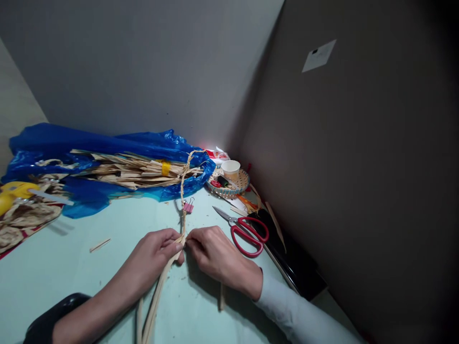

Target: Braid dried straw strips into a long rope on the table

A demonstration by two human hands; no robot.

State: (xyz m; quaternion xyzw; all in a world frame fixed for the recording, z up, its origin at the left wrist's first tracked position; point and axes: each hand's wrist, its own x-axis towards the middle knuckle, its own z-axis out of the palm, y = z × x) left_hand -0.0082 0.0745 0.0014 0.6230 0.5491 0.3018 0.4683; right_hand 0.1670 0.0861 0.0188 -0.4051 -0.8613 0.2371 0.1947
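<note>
My left hand is closed, pinching a braid of pale dried plant strips at its lower end. Loose strips run from there down toward the bottom of the view. Close beside it, my right hand is closed too, its fingertips at the same point of the braid; a strip end shows below that hand. The finished length rises up the table, with a pink binder clip on or beside it, and curves over at the top. Red-handled scissors lie just right of my right hand.
A blue plastic bag with a bundle of dried strips lies at the back left. At the back stands a woven tray with a paper cup and thread. A yellow glue gun is at far left, a black flat object along the right wall.
</note>
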